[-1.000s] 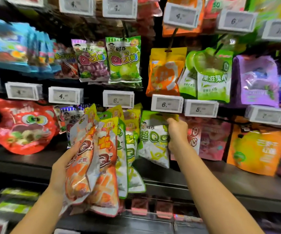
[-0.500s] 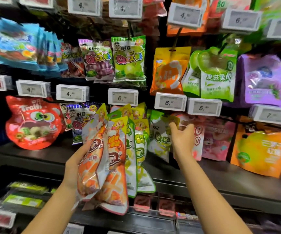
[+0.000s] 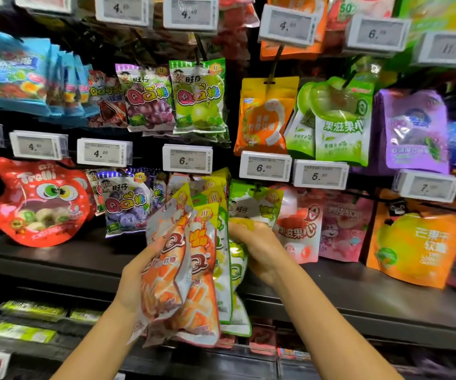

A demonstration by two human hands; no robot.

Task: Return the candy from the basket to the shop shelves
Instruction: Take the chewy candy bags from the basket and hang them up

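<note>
Now: sorting the fan of candy

Left hand [image 3: 139, 272] grips a fan of candy bags [image 3: 185, 270] upright before the shelf [image 3: 57, 256], faces showing, probably so flavours can be matched to hooks. Right hand [image 3: 259, 250] curls round a green bag [image 3: 236, 270] at the fan's right edge, seemingly to pull it free for hanging.

We've got a fanned bunch of candy packs, upright, just in front of the dark shelf [image 3: 65, 259]. Two orange-and-white packs [image 3: 166, 272] sit at the front w/ a big "Q" on each, tops leaning slightly right. Behind them are green-and-white packs [image 3: 225, 283], yellow top corners poking up above the orange ones. Bottoms hang below the shelf edge. Just to the right, a green-and-white pack [image 3: 251, 204] of the same brand hangs under the 6.50 tag, lower part hidden.
</note>
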